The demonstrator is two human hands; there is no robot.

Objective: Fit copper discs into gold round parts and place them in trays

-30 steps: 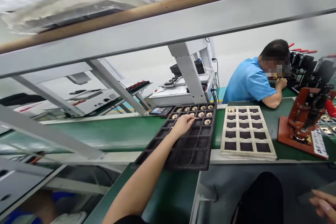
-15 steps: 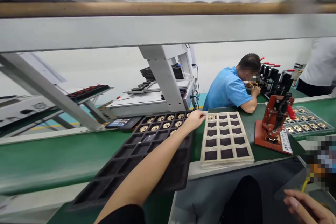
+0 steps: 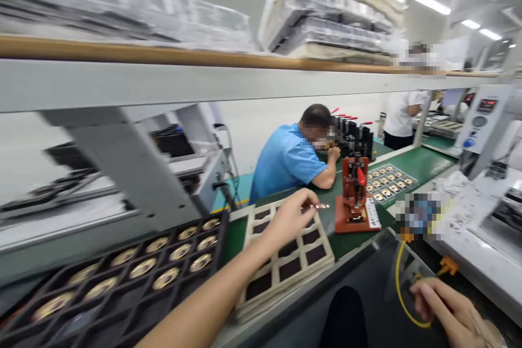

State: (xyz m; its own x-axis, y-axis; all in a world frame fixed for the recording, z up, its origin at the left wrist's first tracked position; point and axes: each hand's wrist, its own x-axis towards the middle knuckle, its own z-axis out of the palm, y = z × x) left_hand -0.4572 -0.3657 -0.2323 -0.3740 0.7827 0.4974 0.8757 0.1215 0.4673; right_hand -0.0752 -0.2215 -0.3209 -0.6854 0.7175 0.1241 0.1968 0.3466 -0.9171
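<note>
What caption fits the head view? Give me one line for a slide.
Left hand carries a small metal part above the cream tray, towards the red press; right hand touches a yellow cable.

a: from my feed i see a long green conveyor belt surface [image 3: 411, 163] running across the view.

b: what lies on it?

a: at my near left, a black foam tray with square pockets [image 3: 122, 304], several pockets holding round gold-coloured discs [image 3: 165, 278]. just right of it sits a stack of cream-coloured trays with dark square pockets [image 3: 285, 263]. beyond that stands a red metal hand press on a flat red base [image 3: 354, 201], and farther along lies another dark tray of gold parts [image 3: 389, 180].
</note>
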